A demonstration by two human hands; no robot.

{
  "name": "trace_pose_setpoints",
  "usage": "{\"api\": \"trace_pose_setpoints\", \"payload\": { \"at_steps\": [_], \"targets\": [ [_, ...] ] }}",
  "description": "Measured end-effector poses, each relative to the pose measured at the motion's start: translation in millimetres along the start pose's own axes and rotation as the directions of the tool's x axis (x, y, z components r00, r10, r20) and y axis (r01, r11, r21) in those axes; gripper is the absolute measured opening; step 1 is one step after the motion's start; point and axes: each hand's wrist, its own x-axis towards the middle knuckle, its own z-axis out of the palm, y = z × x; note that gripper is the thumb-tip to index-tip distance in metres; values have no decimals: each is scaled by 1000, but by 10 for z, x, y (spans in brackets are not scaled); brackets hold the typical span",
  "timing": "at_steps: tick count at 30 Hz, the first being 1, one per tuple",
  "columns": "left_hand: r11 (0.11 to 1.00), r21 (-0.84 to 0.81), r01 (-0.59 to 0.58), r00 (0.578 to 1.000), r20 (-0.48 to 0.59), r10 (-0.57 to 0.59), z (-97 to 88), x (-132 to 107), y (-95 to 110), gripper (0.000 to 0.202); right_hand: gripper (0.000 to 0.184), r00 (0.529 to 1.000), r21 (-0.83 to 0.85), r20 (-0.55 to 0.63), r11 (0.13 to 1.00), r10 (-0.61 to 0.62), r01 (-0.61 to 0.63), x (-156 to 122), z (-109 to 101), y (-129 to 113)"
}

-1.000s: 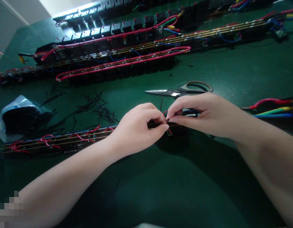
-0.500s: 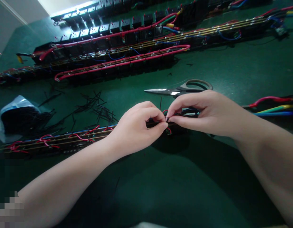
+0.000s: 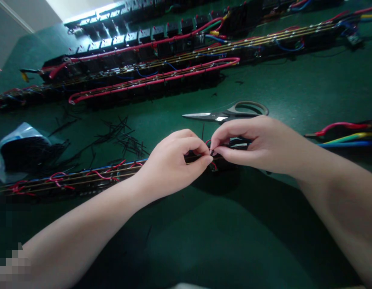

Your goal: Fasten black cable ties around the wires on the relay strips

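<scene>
Both bare forearms reach in from the near edge over the green table mat (image 3: 222, 241). The left hand (image 3: 174, 164) is curled into a loose fist, thumb and forefinger pressed together at their tips. The right hand (image 3: 258, 144) meets it from the other side, thumb and forefinger likewise pinched shut, the other fingers folded under. The two pinches touch at one spot on the wired strip (image 3: 83, 178), a long low row of black blocks laced with red, blue and yellow leads that lies across the mat and runs off to the left. A small red wire loop (image 3: 208, 141) shows just above the fingertips, and a thin black strand (image 3: 203, 130) stands upright beside it. What the fingertips grip there is too small to tell.

Just beyond the right hand lie closed scissors (image 3: 228, 114), blades pointing left. Left of them, black clippings (image 3: 122, 136) are scattered, with a clear plastic bag (image 3: 20, 148) further left. Coloured cables (image 3: 345, 134) lie at the right edge. Farthest off, more wired rows (image 3: 156, 80) stretch across the mat.
</scene>
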Motion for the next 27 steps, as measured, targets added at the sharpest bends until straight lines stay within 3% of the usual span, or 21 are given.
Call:
{"api": "trace_pose_setpoints", "payload": {
  "at_steps": [9,15,22,27],
  "targets": [
    [1000,17,2,1000,-7,-2,-4,3,-1,8,8,999,6,32,1000,-11,11,-5,-2,28],
    [999,-1,-53,998,-25,53,-15,-2,2,4,8,989,-90,18,984,-150,151,-22,26,37],
    [999,17,-38,998,-54,39,-7,0,-20,5,19,920,-432,10,828,-391,356,-46,119,-10],
    [999,20,-31,997,-63,33,-2,4,-19,7,18,896,-493,22,775,-443,395,-58,124,-9]
  ]
}}
